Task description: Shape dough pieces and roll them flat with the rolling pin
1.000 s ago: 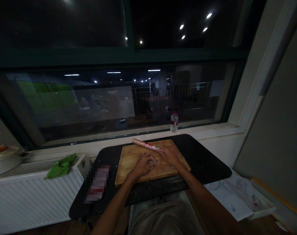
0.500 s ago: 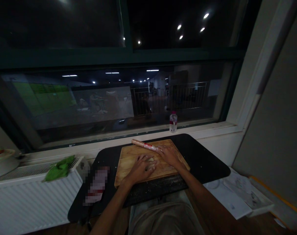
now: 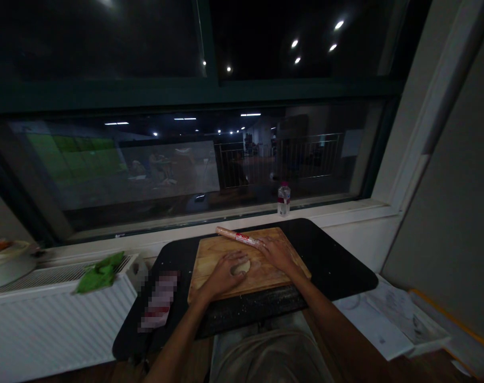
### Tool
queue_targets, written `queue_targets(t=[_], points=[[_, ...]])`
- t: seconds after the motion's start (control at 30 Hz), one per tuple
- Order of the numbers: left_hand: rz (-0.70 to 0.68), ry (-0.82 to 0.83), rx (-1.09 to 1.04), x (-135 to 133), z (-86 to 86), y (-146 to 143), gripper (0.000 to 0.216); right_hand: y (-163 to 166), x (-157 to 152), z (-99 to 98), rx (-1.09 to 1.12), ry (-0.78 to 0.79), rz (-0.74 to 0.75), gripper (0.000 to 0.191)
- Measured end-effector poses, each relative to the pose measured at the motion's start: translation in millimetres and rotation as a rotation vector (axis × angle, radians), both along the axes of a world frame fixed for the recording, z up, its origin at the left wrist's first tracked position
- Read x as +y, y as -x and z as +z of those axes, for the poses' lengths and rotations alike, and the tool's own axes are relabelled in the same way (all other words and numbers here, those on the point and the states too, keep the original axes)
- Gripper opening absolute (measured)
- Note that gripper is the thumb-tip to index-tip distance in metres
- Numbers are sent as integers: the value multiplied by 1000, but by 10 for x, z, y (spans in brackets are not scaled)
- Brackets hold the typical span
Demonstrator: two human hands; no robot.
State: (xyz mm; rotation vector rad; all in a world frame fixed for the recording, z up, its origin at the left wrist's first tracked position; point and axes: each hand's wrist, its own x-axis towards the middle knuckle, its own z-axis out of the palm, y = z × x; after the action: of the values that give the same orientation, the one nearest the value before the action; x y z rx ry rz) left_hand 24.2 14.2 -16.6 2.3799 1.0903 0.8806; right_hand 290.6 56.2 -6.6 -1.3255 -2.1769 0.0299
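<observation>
A wooden cutting board lies on a small black table. On it rests a pale, round piece of dough. My left hand curls around the dough's left side, thumb at the near edge and fingers at the far edge. Across the board's far edge lies a rolling pin with red and white printing, tilted down to the right. My right hand has its fingers on the pin's right end, which they partly hide.
The black table has pale crumbs on it. A blurred-out packet lies at its left. A water bottle stands on the windowsill. Left, a green cloth and a white bowl are on the radiator. Papers lie lower right.
My left hand has drawn a little left, from over the dough to its side, so more of the dough shows. My right hand and the rolling pin have hardly moved.
</observation>
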Motion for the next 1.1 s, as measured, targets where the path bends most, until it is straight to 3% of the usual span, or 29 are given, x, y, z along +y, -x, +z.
queue_targets(t=[0.53,1.1], points=[[112,-84,-48,17,-14,-149,37,17,-14,11,1,4,-28,40],[15,36,-53,-27,-5,-27,57,-2,29,-23,22,12,-9,41]])
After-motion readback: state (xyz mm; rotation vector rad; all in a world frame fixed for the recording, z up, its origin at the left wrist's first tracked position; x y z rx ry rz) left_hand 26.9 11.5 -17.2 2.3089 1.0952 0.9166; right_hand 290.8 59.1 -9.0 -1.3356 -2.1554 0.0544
